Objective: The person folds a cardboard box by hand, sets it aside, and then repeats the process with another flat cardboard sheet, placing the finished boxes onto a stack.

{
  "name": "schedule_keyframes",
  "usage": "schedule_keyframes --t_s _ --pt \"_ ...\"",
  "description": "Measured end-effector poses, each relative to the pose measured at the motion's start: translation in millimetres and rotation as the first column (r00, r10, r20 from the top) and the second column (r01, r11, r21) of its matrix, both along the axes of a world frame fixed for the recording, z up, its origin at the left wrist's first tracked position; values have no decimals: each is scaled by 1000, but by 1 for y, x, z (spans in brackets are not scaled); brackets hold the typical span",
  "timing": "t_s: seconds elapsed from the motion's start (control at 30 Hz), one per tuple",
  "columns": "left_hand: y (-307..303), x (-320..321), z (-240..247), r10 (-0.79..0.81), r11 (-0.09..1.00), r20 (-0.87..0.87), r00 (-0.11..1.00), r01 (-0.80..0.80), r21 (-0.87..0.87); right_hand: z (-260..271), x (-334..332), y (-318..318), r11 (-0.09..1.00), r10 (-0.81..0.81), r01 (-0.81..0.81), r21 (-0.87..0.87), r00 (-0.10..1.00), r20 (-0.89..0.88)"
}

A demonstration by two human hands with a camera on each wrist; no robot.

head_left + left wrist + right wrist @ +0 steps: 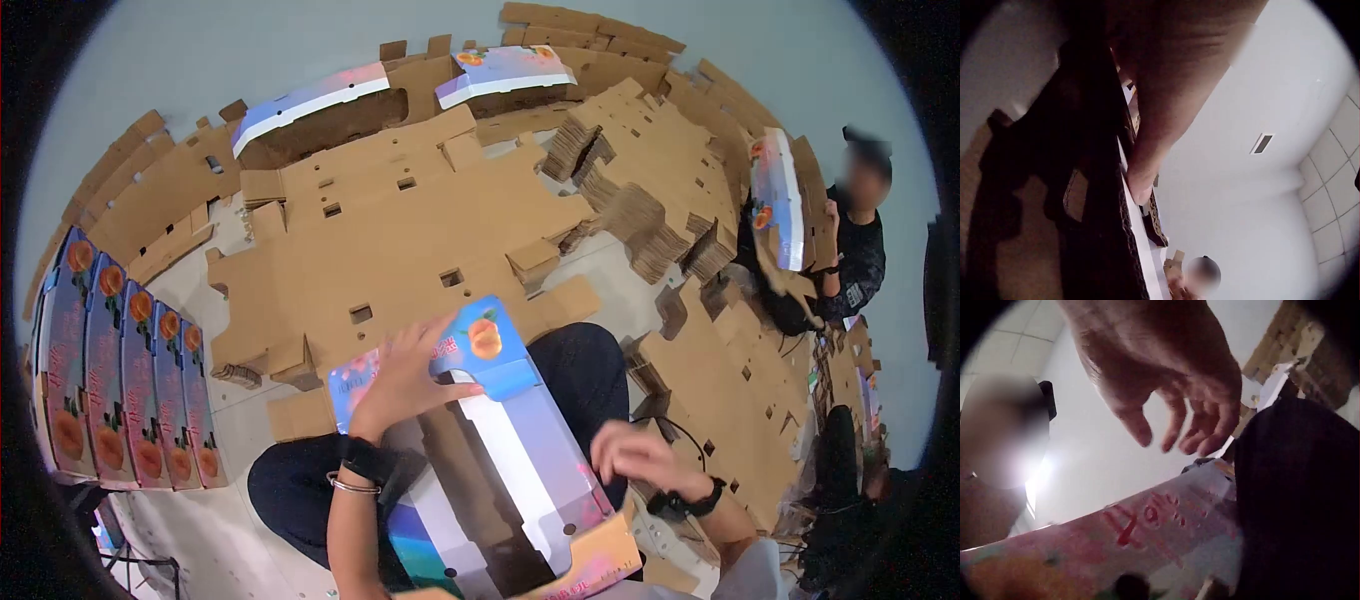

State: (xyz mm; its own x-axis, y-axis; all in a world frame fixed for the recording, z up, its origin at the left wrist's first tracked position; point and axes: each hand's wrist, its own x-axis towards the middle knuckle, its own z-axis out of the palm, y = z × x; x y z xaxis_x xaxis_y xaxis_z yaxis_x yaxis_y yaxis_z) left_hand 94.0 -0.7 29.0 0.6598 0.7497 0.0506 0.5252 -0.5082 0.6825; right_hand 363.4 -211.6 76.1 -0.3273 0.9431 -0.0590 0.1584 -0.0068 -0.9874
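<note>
A partly folded cardboard fruit box [560,460], printed blue and pink with peaches, lies across the person's lap with its middle slot uncovered. The left hand [405,375] grips its far end panel, fingers spread over the printed face and thumb along the inner edge by the blue flap. In the left wrist view the left thumb [1141,184] presses at the white-lined cardboard edge. Off the box's right side hovers the right hand [640,455], fingers loosely bent and holding nothing. The right wrist view has this hand [1172,387] above the printed side wall [1147,519].
Finished peach boxes [125,370] stand in a row at the left. A flat cardboard sheet [400,230] lies ahead, beside stacked blanks [650,190]. Two part-folded boxes [510,70] sit farther back. At the right another person [860,240] holds a box [780,200].
</note>
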Motion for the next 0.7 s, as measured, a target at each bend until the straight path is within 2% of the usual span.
schedule_keyframes --t_s 0.03,0.07,0.17,0.2,0.27,0.3,0.37,0.4,0.47,0.7 --pt "0 0 0 0 1000 8 1000 0 2 -1 5 15 990 -85 66 124 983 161" --pt "0 -1 0 -3 1000 25 1000 2 26 0 -1 26 974 -214 224 -27 957 197" --pt "-1 -4 -7 4 997 76 997 -10 81 -19 -30 76 953 -256 164 255 885 389" --pt "-1 -7 -11 5 994 105 995 -16 110 -41 -35 90 927 -241 52 372 842 483" --pt "-2 -13 -13 41 987 91 995 -55 152 -46 -55 101 943 -284 168 287 857 431" --pt "-1 -17 -14 66 977 83 994 -81 197 -43 -57 103 946 -274 157 285 857 437" --pt "6 -30 -19 68 984 114 991 -86 157 -34 -59 110 918 -359 185 352 766 533" --pt "8 -36 -20 58 991 134 989 -73 115 -30 -60 113 919 -355 181 351 765 537" --pt "10 -44 -18 75 990 132 988 -90 111 -24 -61 116 913 -391 192 360 663 638" --pt "14 -50 -32 156 974 203 967 -185 128 -15 -71 126 856 -483 158 492 586 650"
